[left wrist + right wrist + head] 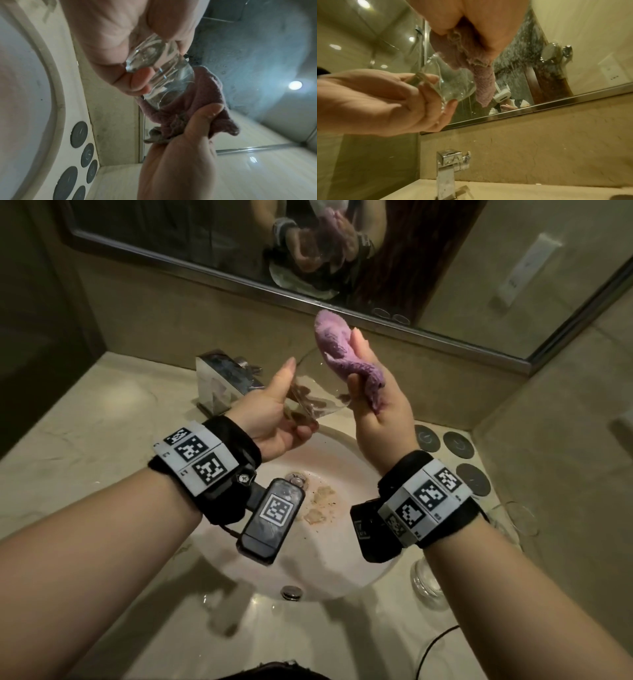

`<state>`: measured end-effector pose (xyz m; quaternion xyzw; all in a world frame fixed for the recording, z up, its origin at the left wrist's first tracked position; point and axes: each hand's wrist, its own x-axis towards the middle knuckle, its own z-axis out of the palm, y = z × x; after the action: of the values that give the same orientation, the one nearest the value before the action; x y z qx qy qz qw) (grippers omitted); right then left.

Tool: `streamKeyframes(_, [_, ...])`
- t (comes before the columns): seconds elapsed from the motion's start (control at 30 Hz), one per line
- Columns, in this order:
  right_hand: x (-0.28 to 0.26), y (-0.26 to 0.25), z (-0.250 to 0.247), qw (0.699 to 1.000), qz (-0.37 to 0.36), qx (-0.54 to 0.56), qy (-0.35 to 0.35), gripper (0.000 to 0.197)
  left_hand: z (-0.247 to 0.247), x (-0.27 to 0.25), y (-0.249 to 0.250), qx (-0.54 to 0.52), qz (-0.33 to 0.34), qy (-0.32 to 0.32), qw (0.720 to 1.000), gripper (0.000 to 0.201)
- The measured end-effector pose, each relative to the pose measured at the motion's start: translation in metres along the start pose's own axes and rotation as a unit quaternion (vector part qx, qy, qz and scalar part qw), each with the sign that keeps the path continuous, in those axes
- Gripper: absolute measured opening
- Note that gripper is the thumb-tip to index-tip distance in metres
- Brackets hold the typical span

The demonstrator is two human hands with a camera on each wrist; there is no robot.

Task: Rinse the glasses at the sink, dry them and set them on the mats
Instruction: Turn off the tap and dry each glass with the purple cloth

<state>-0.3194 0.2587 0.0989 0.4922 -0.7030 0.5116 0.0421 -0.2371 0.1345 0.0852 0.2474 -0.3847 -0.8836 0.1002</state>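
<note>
— Drying is the step in hand: the glass (315, 392) is gripped low by the left hand (274, 419) over the sink (339, 546), while the purple cloth (342, 361) is bunched in the right hand (380, 412) at its rim.

— What is called for next?

— The cloth is likely to be worked inside. Room is given above the basin; the tap (222, 381) and mirror edge (411, 320) are close, and the mats (457, 444) lie right.

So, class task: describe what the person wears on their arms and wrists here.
Both forearms are bare, no sleeves. Each wrist carries a black band faced with white panels printed with black square markers. A black camera block with one marker hangs below the left wrist; another below the right.
</note>
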Motion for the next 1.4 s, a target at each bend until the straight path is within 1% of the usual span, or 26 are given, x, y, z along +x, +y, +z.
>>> streamKeyframes(0.1, [0.003,0.007,-0.001,1.000,0.002,0.007,-0.002,0.057,0.003,-0.004,0.000,-0.018,-0.023,-0.019,0.999,0.049])
streamKeyframes(0.17, [0.005,0.009,-0.004,0.999,0.032,0.004,-0.002,0.055,0.002,-0.006,0.000,-0.016,-0.026,-0.034,0.999,0.051])
streamKeyframes(0.2, [0.006,0.009,-0.006,0.998,0.066,0.015,0.006,0.051,0.002,-0.008,0.000,-0.009,-0.022,-0.035,0.999,0.051])
streamKeyframes(0.27, [0.013,0.008,-0.009,0.983,0.170,0.064,0.040,0.042,0.003,-0.011,0.000,0.022,-0.002,-0.032,0.999,0.048])
streamKeyframes(0.33, [0.021,0.007,-0.015,0.954,0.259,0.137,0.068,0.033,0.009,-0.015,0.001,0.069,0.042,-0.018,0.997,0.045])
streamKeyframes(0.37, [0.024,0.006,-0.018,0.939,0.287,0.175,0.072,0.029,0.011,-0.015,0.002,0.089,0.067,-0.004,0.994,0.046])
streamKeyframes(0.4, [0.027,0.005,-0.020,0.930,0.300,0.201,0.066,0.026,0.013,-0.015,0.003,0.104,0.091,0.012,0.990,0.048])
streamKeyframes(0.43, [0.028,0.001,-0.023,0.929,0.299,0.214,0.048,0.024,0.013,-0.014,0.004,0.113,0.111,0.027,0.987,0.049])
streamKeyframes(0.53, [0.031,-0.008,-0.026,0.934,0.280,0.222,0.006,0.024,0.015,-0.014,0.007,0.133,0.161,0.052,0.977,0.038])
streamKeyframes(0.6, [0.033,-0.010,-0.028,0.925,0.289,0.245,-0.003,0.028,0.016,-0.014,0.009,0.139,0.175,0.062,0.973,0.034])
streamKeyframes(0.67, [0.034,-0.010,-0.029,0.926,0.295,0.237,-0.009,0.031,0.015,-0.013,0.009,0.133,0.171,0.056,0.975,0.035])
streamKeyframes(0.7, [0.035,-0.010,-0.030,0.928,0.293,0.231,-0.007,0.031,0.014,-0.012,0.009,0.127,0.160,0.049,0.978,0.039])
streamKeyframes(0.77, [0.036,-0.010,-0.034,0.923,0.294,0.246,0.026,0.030,0.012,-0.012,0.008,0.105,0.123,0.035,0.986,0.050])
streamKeyframes(0.87, [0.039,-0.005,-0.043,0.891,0.335,0.283,0.118,0.028,0.004,-0.013,0.009,0.062,0.059,0.008,0.996,0.051])
streamKeyframes(0.93, [0.037,-0.004,-0.049,0.874,0.374,0.277,0.141,0.029,-0.002,-0.014,0.011,0.075,0.035,-0.006,0.997,0.057])
streamKeyframes(1.03, [0.025,-0.010,-0.044,0.872,0.416,0.241,0.097,0.041,-0.004,-0.019,0.012,0.089,0.028,-0.045,0.995,0.080])
streamKeyframes(1.07, [0.020,-0.012,-0.041,0.873,0.424,0.229,0.077,0.046,-0.004,-0.022,0.011,0.083,0.033,-0.056,0.994,0.082])
streamKeyframes(1.13, [0.011,-0.015,-0.034,0.864,0.440,0.242,0.044,0.051,-0.005,-0.027,0.011,0.072,0.046,-0.084,0.993,0.076])
streamKeyframes(1.17, [0.008,-0.016,-0.031,0.853,0.448,0.268,0.028,0.054,-0.007,-0.029,0.011,0.063,0.052,-0.101,0.992,0.078])
streamKeyframes(1.2, [0.004,-0.016,-0.029,0.836,0.457,0.304,0.013,0.056,-0.009,-0.030,0.011,0.050,0.056,-0.118,0.990,0.085])
streamKeyframes(1.27, [-0.005,-0.018,-0.024,0.780,0.479,0.402,-0.009,0.059,-0.012,-0.030,0.010,0.053,0.071,-0.137,0.987,0.114])
streamKeyframes(1.3, [-0.011,-0.019,-0.021,0.747,0.490,0.448,-0.016,0.062,-0.012,-0.031,0.009,0.095,0.098,-0.138,0.981,0.122])
streamKeyframes(1.33, [-0.016,-0.020,-0.017,0.718,0.496,0.487,-0.022,0.065,-0.012,-0.032,0.006,0.162,0.136,-0.135,0.968,0.121])
streamKeyframes(1.37, [-0.021,-0.023,-0.013,0.695,0.498,0.518,-0.024,0.068,-0.012,-0.032,0.001,0.239,0.174,-0.128,0.947,0.110])
streamKeyframes(1.4, [-0.027,-0.025,-0.010,0.680,0.497,0.539,-0.025,0.069,-0.010,-0.035,-0.003,0.299,0.203,-0.120,0.925,0.098])
